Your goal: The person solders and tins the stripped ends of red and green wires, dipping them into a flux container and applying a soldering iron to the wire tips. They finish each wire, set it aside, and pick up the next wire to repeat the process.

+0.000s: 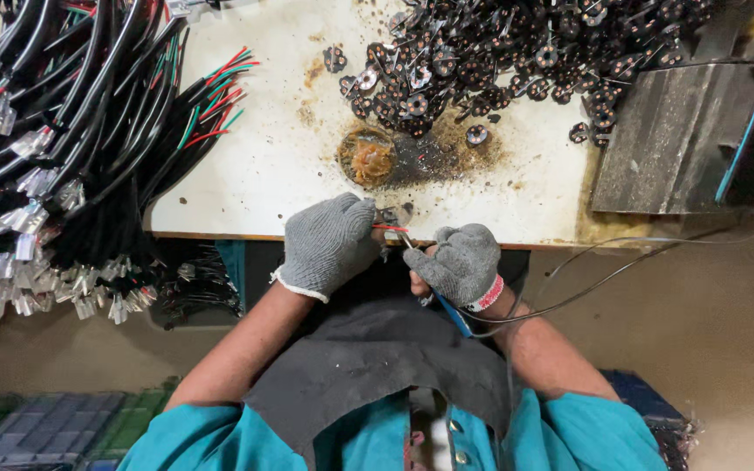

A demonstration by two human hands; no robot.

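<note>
My left hand [332, 242], in a grey knit glove, pinches a small dark part with a thin red wire [391, 228] at the front edge of the white worktable [255, 174]. My right hand [462, 262], also gloved, grips a blue-handled soldering iron [447, 312] like a pen. Its metal tip [405, 240] points up and left at the red wire and touches or nearly touches it. Just beyond the hands sits a round tin of brownish flux [368, 159] on a scorched, dark-stained patch of the table.
A heap of small round dark parts [499, 52] covers the table's far right. Bundles of black cables with red and green wires and white connectors [54, 157] hang over the left side. A grey metal block [669, 139] stands at right. Thin cords [621, 262] trail rightward.
</note>
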